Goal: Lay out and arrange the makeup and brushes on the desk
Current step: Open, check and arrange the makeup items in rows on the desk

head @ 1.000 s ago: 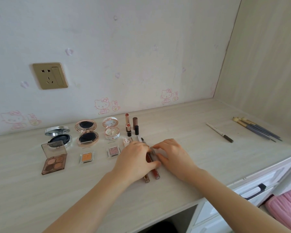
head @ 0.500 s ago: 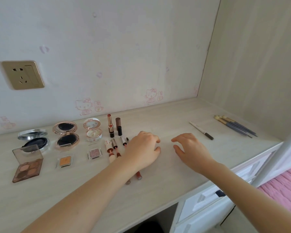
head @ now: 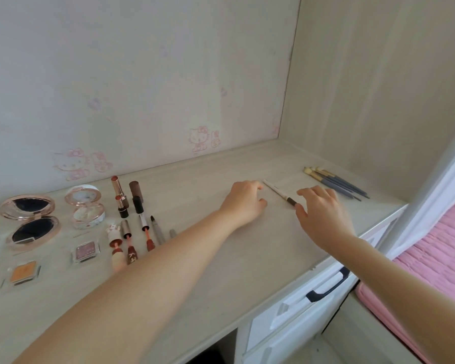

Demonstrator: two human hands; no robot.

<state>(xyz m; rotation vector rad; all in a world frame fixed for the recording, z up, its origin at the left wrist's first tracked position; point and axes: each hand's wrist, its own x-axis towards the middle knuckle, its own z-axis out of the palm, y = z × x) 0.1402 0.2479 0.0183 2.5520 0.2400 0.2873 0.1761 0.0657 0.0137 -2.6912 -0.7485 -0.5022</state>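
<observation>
A thin white makeup pencil (head: 279, 192) with a dark brown end lies slanted on the pale wood desk (head: 221, 258). My left hand (head: 243, 202) hovers just left of it, fingers loosely curled, holding nothing. My right hand (head: 321, 214) is at the pencil's dark end, fingers spread, thumb close to the tip; contact is unclear. Several grey-handled brushes (head: 336, 182) lie together at the far right. On the left sit open compacts (head: 29, 219), lipsticks (head: 120, 195), lip glosses (head: 128, 241) and small eyeshadow pans (head: 86, 250), laid in rows.
A wall with cartoon-cat stickers (head: 202, 139) backs the desk, and a side panel (head: 378, 101) closes it on the right. White drawers with a black handle (head: 326, 287) sit below the front edge. A pink cushion (head: 431, 258) lies at lower right.
Both hands left the lip glosses and moved right across the desk to the white pencil. The view swung right, so the palette and wall socket dropped out.
</observation>
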